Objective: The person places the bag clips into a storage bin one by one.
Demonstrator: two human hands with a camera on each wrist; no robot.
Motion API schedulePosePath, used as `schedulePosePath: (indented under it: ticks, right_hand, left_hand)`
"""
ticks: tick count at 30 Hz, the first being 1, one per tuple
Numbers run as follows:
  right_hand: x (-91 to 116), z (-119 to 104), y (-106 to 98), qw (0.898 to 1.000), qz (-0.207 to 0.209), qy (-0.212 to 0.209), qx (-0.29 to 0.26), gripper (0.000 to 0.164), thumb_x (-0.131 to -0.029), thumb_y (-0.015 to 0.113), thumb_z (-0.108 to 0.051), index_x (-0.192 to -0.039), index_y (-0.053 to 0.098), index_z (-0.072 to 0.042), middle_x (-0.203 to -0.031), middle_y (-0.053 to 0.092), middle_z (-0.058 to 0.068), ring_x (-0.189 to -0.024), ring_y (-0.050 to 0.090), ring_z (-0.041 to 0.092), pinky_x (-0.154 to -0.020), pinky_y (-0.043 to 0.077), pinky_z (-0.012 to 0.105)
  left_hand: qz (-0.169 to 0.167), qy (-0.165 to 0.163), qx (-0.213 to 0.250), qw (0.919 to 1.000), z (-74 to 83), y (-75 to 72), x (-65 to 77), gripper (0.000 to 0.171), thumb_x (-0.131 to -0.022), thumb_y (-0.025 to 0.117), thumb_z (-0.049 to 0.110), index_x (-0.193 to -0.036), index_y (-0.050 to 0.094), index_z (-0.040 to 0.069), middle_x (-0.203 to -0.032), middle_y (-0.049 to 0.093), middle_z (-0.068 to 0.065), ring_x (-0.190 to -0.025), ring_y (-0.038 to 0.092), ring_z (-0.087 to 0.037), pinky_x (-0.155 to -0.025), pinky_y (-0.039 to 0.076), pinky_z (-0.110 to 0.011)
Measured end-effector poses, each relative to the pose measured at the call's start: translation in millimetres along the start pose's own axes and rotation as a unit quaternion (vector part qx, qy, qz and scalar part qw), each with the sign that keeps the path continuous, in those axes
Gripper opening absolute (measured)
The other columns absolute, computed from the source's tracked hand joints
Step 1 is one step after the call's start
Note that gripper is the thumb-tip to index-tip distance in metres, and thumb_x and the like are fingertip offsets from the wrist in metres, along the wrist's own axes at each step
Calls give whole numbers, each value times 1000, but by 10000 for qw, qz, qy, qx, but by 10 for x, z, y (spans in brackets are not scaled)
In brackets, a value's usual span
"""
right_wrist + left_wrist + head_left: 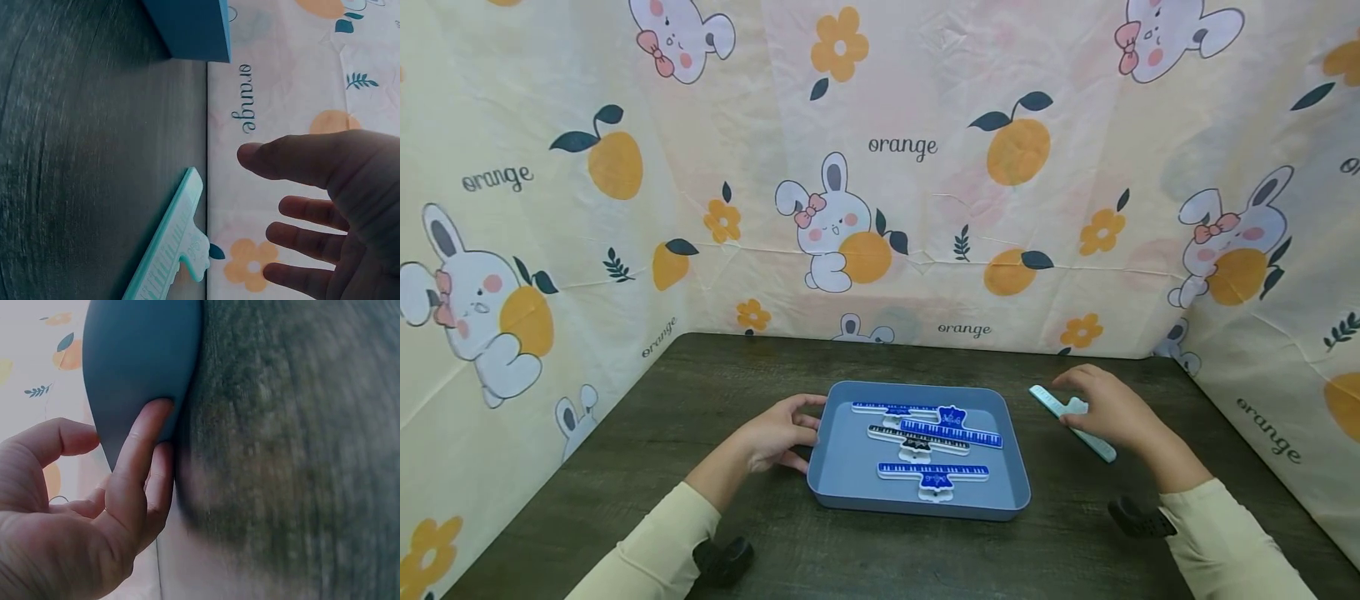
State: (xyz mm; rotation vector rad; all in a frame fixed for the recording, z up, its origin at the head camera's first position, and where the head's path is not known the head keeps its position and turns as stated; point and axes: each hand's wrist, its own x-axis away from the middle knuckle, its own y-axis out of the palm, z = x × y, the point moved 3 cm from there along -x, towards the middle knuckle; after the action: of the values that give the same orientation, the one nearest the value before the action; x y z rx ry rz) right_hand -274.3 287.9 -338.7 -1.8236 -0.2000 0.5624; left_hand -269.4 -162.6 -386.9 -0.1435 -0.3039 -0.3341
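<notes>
A shallow blue-grey tray (850, 487) holds several plastic sheet-music clips with piano-key print. Two blue clips, one upper (868, 408) and one overlapping it (985, 437), lie near a black-and-white clip (883, 434); another blue clip (934, 473) lies nearer the front. My left hand (778, 435) rests its fingertips (156, 412) against the outside of the tray's left wall. Right of the tray, a mint-green clip (1099, 447) lies slantwise on the table. My right hand (1108, 408) hovers over it with thumb and fingers apart, holding nothing.
The dark wood-grain table (880, 562) is bounded by a printed cloth (925, 225) with rabbits and oranges, at the back and both sides. Black wrist straps with a camera (726, 562) sit at both sleeves.
</notes>
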Motion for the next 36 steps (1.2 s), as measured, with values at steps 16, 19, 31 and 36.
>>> schedulePosePath:
  ticks: [16,19,31,36]
  right_hand:
    - [-127,172,119,9973,-516,496,161,46,-72,83,-11,-111,65,6,-114,57,29,-105,52,50,-82,44,60]
    - [-132,225,146,9940,-833,692,123,51,-71,85,-14,-112,64,7,-111,57,29,-101,54,48,-80,46,59]
    - [-156,373,249,9823,-1435,1197,100,52,-74,82,-15,-115,61,10,-106,59,28,-96,56,42,-79,47,55]
    - [-171,376,287,9819,-1498,1154,99,45,-76,79,-11,-112,62,10,-107,61,29,-96,58,44,-79,48,55]
  left_hand:
    - [-68,54,-38,10000,2,8,-2,70,-85,55,-11,-148,32,6,-124,56,-24,-92,66,-29,-60,58,-45]
    - [-67,51,-28,10000,3,10,-4,70,-84,55,-11,-148,32,6,-124,56,-24,-92,66,-29,-60,58,-45]
    - [-90,75,-19,9999,-3,11,-3,71,-84,54,-12,-149,31,5,-123,56,-24,-92,66,-30,-60,58,-45]
    - [-102,101,-22,9999,-6,11,-12,70,-84,54,-11,-149,31,5,-122,57,-24,-91,67,-30,-60,57,-45]
